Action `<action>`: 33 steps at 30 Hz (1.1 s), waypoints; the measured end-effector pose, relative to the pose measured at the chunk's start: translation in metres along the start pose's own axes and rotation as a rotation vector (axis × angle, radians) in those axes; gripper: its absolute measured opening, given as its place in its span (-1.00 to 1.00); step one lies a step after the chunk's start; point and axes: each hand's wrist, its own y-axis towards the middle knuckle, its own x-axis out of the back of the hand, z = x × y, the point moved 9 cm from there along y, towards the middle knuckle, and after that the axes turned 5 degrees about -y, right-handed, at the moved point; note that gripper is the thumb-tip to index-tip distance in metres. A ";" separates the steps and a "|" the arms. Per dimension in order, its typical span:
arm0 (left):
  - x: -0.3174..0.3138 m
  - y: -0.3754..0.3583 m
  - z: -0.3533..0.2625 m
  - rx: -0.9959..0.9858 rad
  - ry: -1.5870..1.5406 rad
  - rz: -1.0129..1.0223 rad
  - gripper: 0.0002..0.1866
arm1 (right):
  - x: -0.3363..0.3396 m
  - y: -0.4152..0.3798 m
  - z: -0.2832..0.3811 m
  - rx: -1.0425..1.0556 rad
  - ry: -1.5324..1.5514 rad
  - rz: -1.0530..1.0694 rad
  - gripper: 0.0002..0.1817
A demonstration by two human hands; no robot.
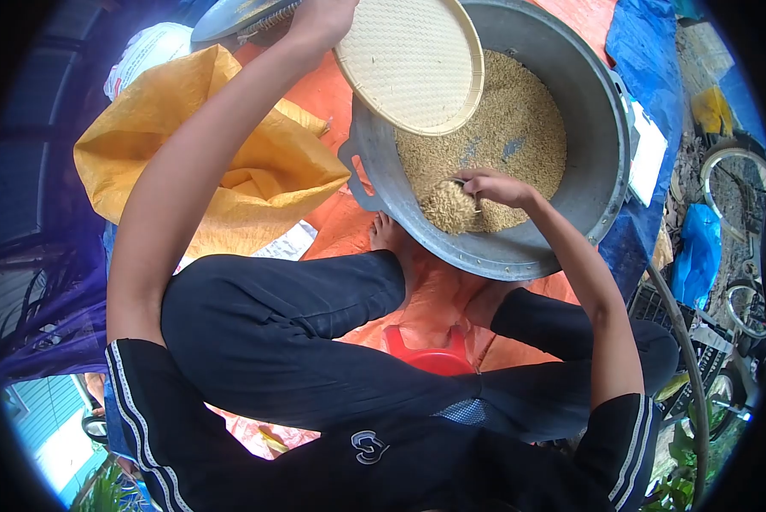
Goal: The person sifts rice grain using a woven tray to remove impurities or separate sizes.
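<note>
My left hand (pixel 325 21) grips the edge of a round, pale woven tray (pixel 413 64) at the top, tilted over the left side of a big metal pot (pixel 592 128). Tan grain (pixel 519 107) covers the pot's bottom. Low in the pot, my right hand (pixel 496 188) is closed on a small scoop heaped with grain (pixel 449 205); most of the scoop itself is hidden under the grain. The woven tray's face shows almost nothing on it.
An open yellow sack (pixel 255 183) lies left of the pot. Behind it are a white bag (pixel 153 53) and a bluish basin (pixel 229 19). Orange sheeting (pixel 336 230) lies below, with a red stool (pixel 434 354) between my legs. Bicycle wheels (pixel 737 171) stand at right.
</note>
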 end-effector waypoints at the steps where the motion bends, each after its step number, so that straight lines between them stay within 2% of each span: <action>1: 0.001 0.000 0.004 0.057 0.014 0.007 -0.66 | -0.004 0.005 -0.005 0.012 0.149 0.064 -0.26; 2: 0.004 0.000 0.002 0.058 0.015 0.007 -0.66 | -0.001 0.005 -0.012 0.012 0.149 0.065 -0.26; 4: 0.006 0.000 0.011 0.124 0.134 0.020 -0.64 | 0.013 -0.010 -0.011 -0.037 0.325 -0.095 -0.15; 5: 0.006 0.000 0.013 0.126 0.130 0.022 -0.64 | 0.024 -0.003 -0.034 -0.162 0.252 -0.055 0.00; 6: 0.006 0.000 0.014 0.090 0.123 0.019 -0.64 | 0.029 0.000 -0.041 -0.164 0.253 -0.056 0.00; 8: 0.010 0.001 0.010 0.050 0.118 0.017 -0.63 | 0.038 0.008 -0.032 0.053 0.283 -0.055 0.07; 9: 0.009 -0.001 0.013 0.108 0.107 0.037 -0.63 | 0.052 0.015 -0.045 0.079 0.282 -0.091 0.06; 12: 0.006 -0.003 0.016 0.173 0.077 0.062 -0.63 | 0.043 -0.018 0.010 0.068 0.161 -0.235 -0.02; 13: 0.006 -0.003 0.017 0.187 0.068 0.068 -0.62 | 0.046 -0.020 0.010 0.071 0.160 -0.240 -0.02; 15: 0.005 -0.004 0.020 0.211 0.046 0.077 -0.61 | 0.043 -0.027 0.028 0.204 0.365 -0.152 -0.13; 16: 0.004 -0.005 0.021 0.220 0.032 0.084 -0.61 | 0.042 -0.034 0.035 0.207 0.360 -0.162 -0.13; 18: 0.002 -0.005 0.023 0.236 0.002 0.100 -0.59 | 0.049 -0.054 0.046 0.228 0.514 -0.305 -0.26; 20: -0.002 -0.006 0.023 0.231 -0.024 0.109 -0.58 | 0.058 -0.070 0.051 0.235 0.511 -0.300 -0.27; 22: 0.001 -0.006 0.024 0.194 0.107 0.038 -0.55 | 0.070 -0.094 0.064 0.250 0.624 -0.407 -0.25; 24: -0.008 -0.010 0.030 0.180 0.154 0.055 -0.54 | 0.072 -0.113 0.092 0.291 0.578 -0.471 -0.30; 26: -0.022 -0.016 0.035 0.153 0.116 0.103 -0.54 | 0.077 -0.142 0.123 0.304 0.415 -0.683 -0.30; 28: -0.032 -0.032 0.024 0.177 0.129 0.119 -0.54 | 0.087 -0.159 0.136 0.274 0.356 -0.761 -0.34; 30: -0.056 -0.051 0.032 0.281 -0.062 0.252 -0.55 | 0.093 -0.190 0.170 0.265 -0.026 -1.054 -0.39; 31: -0.065 -0.057 0.035 0.268 -0.066 0.250 -0.55 | 0.088 -0.202 0.191 0.293 -0.113 -1.169 -0.44; 32: -0.076 -0.064 0.041 0.295 -0.133 0.247 -0.56 | 0.084 -0.206 0.201 0.302 -0.118 -1.177 -0.44; 33: -0.081 -0.071 0.036 0.323 -0.200 0.245 -0.57 | 0.079 -0.220 0.222 0.284 -0.444 -1.320 -0.29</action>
